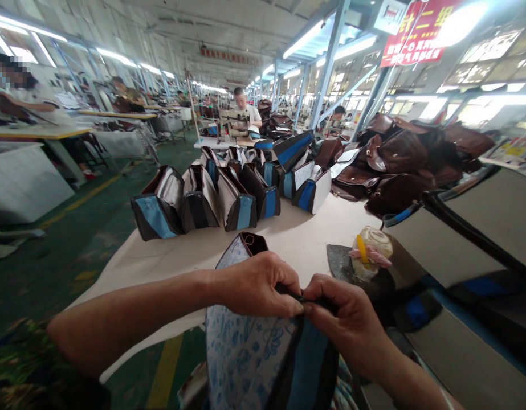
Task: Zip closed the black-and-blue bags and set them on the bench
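Note:
A bag [249, 347] with a blue-and-white patterned face and a blue and dark striped side stands upright close in front of me. My left hand [263, 287] reaches across its top, thumb and fingers pinching the dark upper edge. Right beside it, my right hand [342, 310] pinches the same edge, the fingertips of both hands almost touching. A small gold-coloured ring shows on the bag's dark top corner behind my left hand. What lies between the fingertips is mostly covered.
Several striped bags [196, 202] stand on the pale table [190, 253]. Brown bags [399, 151] are heaped at the back right. A wrapped roll [371, 245] sits on a dark piece at the right, near large pale panels [442, 250]. People work farther back.

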